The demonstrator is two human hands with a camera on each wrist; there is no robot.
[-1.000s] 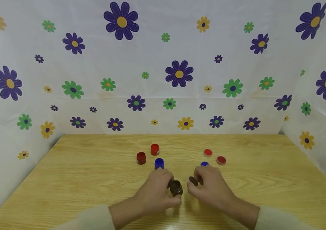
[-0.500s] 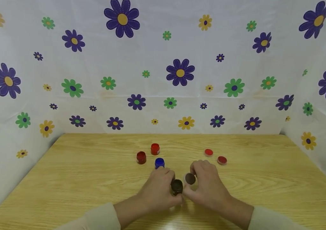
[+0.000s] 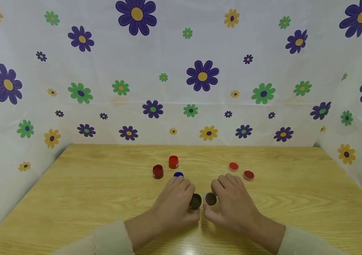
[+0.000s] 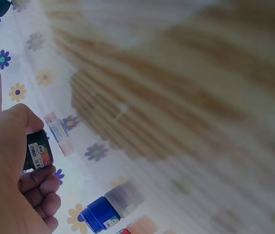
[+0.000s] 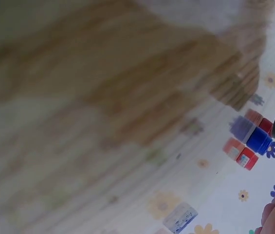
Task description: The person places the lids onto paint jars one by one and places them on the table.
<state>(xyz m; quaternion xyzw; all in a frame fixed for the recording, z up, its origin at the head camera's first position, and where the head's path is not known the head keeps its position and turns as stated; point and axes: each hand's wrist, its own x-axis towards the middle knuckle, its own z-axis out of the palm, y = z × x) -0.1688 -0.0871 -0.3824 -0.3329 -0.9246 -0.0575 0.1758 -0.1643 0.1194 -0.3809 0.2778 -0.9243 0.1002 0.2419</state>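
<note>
My left hand [image 3: 174, 203] grips an uncapped dark paint jar [image 3: 195, 201] between fingers and thumb, its mouth facing the head camera. In the left wrist view the label on this jar [image 4: 39, 150] shows beside the curled fingers. Close by on the right, my right hand [image 3: 233, 202] pinches a dark lid with a pale rim [image 3: 210, 199]. Lid and jar are side by side, with a narrow gap between them. Just beyond the left hand stands a blue paint jar [image 3: 178, 174], mostly hidden by the knuckles in the head view.
Two uncapped jars, dark red [image 3: 158, 171] and bright red [image 3: 173, 162], stand farther back on the wooden table [image 3: 104, 177]. A bright red lid [image 3: 233, 166] and a dark red lid [image 3: 248, 175] lie beyond my right hand. Flowered cloth [image 3: 155, 71] encloses the back and sides.
The dark lid has turned to face the head camera and come closer to the jar. My right hand now covers the spot where a blue lid showed. My left hand hides more of the blue jar.
</note>
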